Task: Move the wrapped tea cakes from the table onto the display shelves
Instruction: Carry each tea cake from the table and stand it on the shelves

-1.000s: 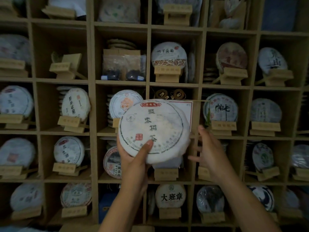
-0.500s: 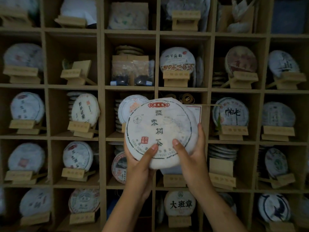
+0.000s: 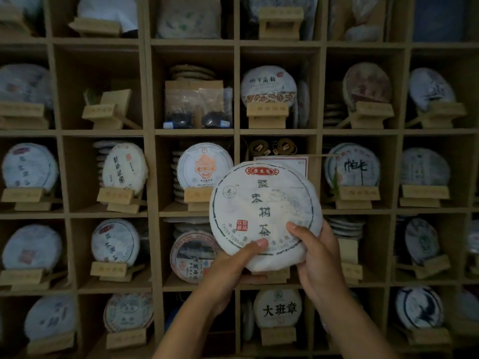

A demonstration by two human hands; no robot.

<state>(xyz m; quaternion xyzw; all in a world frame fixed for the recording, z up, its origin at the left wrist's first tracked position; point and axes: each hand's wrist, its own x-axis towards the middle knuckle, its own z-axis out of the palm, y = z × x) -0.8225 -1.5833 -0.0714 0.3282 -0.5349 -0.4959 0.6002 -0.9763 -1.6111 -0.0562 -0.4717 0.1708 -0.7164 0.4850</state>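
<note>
Both hands, left (image 3: 228, 265) and right (image 3: 317, 257), pinch the cake (image 3: 264, 213) by its lower edge, label outward, before the shelves (image 3: 236, 132), probably for standing it upright.

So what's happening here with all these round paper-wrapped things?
A person is stocking a wooden display shelf with wrapped tea cakes. Right now both hands hold one tea cake upright in front of the middle compartments: the left hand and the right hand each grip its lower edge, thumbs on the printed face. It is not yet on a stand. Most compartments around it already show a cake propped on a small wooden stand.
</note>
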